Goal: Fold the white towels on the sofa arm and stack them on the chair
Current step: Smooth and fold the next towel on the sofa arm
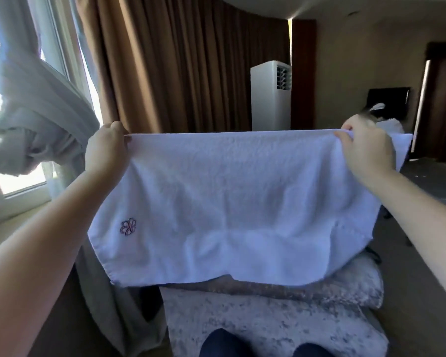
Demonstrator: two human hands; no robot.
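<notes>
The white towel (229, 202) hangs spread in the air above the grey seat (268, 320), its long axis running side to side. The left hand (106, 148) pinches one top corner and the right hand (366, 153) the other, fingers (341, 136) curled over the hem. Both hands are equally near, so a fold would likely bring corner to corner. The towel hides the seat's far part, and no stack shows.

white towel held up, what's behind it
Above the white towel show a brown curtain and a white standing unit; below it, grey mottled upholstery. The left hand and right hand pinch its top edge. Whatever lies directly behind the cloth is covered.
</notes>
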